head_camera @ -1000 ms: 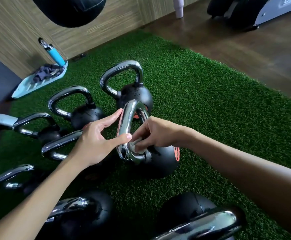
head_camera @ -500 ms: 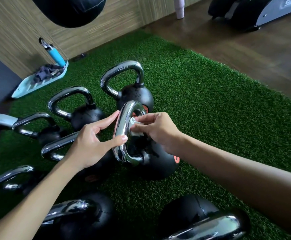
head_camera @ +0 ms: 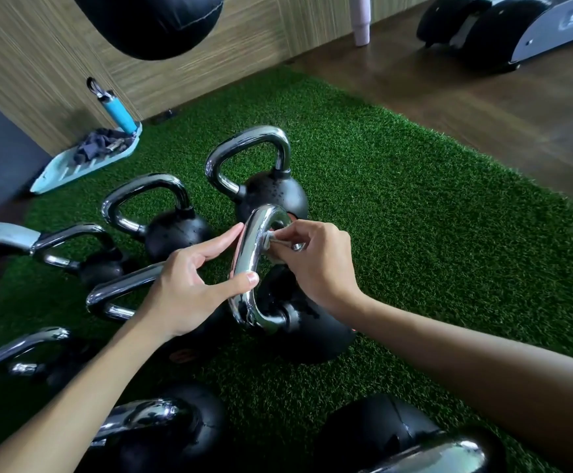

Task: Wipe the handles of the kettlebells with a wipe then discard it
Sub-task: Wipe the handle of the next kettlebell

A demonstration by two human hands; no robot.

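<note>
Mostly hidden: the wipe (head_camera: 273,241), just a small pale wad showing inside the loop of the chrome handle (head_camera: 249,268) w/ the rest under the right hand (head_camera: 315,264). That handle belongs to the black kettlebell (head_camera: 307,331) mid-mat; its base is partly behind the right wrist. More kettlebells sit left of it and behind it, two nearest ones cut off at the bottom edge. Green turf mat (head_camera: 431,233) lies open to the right of the kettlebell, up to the wood floor (head_camera: 483,107). Left hand (head_camera: 189,285) half open, thumb and forefinger braced on the handle's outer side. Right hand pinches the wipe vs. the handle's inner curve near the top.
</note>
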